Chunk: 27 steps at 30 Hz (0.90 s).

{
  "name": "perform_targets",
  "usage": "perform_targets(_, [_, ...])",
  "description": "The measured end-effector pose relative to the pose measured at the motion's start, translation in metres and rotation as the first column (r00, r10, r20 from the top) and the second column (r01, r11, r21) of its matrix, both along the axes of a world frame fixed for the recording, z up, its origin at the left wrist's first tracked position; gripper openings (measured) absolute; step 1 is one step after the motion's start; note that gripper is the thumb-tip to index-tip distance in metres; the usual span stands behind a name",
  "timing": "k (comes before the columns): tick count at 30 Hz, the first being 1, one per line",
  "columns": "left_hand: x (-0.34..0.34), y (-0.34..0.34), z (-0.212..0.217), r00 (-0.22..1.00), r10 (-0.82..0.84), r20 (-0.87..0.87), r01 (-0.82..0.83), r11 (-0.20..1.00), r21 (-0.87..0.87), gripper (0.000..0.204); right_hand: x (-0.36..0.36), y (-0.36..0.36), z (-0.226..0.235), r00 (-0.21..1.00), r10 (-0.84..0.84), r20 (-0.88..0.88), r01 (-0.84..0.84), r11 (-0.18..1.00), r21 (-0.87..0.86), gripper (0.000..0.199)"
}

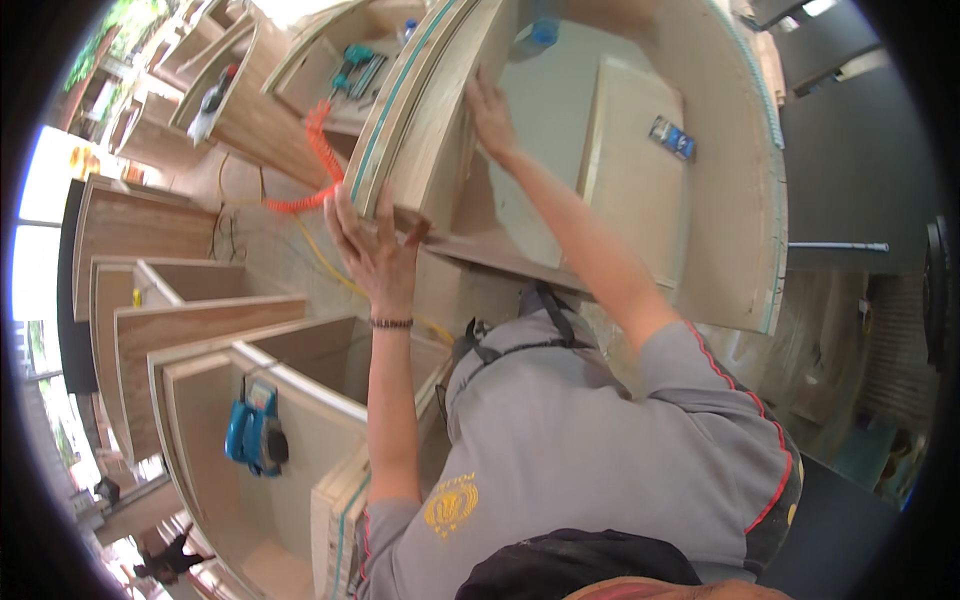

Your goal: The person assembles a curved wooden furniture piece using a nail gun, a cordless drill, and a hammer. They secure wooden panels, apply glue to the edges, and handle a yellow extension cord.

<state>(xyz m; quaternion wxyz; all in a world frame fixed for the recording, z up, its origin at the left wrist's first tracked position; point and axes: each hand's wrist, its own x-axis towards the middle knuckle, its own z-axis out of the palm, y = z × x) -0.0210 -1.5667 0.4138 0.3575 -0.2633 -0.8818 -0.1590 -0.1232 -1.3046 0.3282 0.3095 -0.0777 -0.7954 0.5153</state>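
left hand [372, 245] fingers spread, flat on lower edge of plywood panel [430, 130], not clamped | right hand [490, 115] open, pressed on panel face higher up | panel stands on edge against cabinet box [700, 200] | orange coiled hose [318, 160] just left | blue power tool [255, 430] in lower box, well apart

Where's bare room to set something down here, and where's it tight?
Free: the pale inner panel of the cabinet box, between the right hand and the small blue packet. Also the open plywood box floor right of the blue power tool. Crowded: the plywood edge that the left hand touches, with the orange coiled hose beside it.
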Motion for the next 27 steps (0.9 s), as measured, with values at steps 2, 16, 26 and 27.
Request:
perform_targets(2, [-0.001, -0.005, -0.005, 1.000, 0.006, -0.008, -0.006, 1.000, -0.014, 0.093, 0.006, -0.008, 0.004, 0.999, 0.028, 0.025, -0.026, 0.997, -0.077, 0.076])
perform_targets(16, [0.066, 0.042, -0.053, 0.886, -0.100, 0.453, -0.253, 0.714, 0.653, 0.063, 0.017, 0.001, -0.001, 0.993, 0.115, 0.017, -0.115, 0.993, -0.010, 0.084])
perform_targets(26, [0.052, 0.089, -0.073, 0.711, -0.105, 0.695, -0.592, 0.442, 0.673, 0.064, 0.021, 0.014, 0.006, 0.985, 0.174, -0.008, -0.174, 0.984, -0.034, 0.089])
perform_targets(27, [0.051, 0.087, -0.076, 0.670, -0.160, 0.725, -0.615, 0.428, 0.663, 0.065, 0.022, 0.013, 0.010, 0.985, 0.173, -0.024, -0.174, 0.984, -0.048, 0.089])
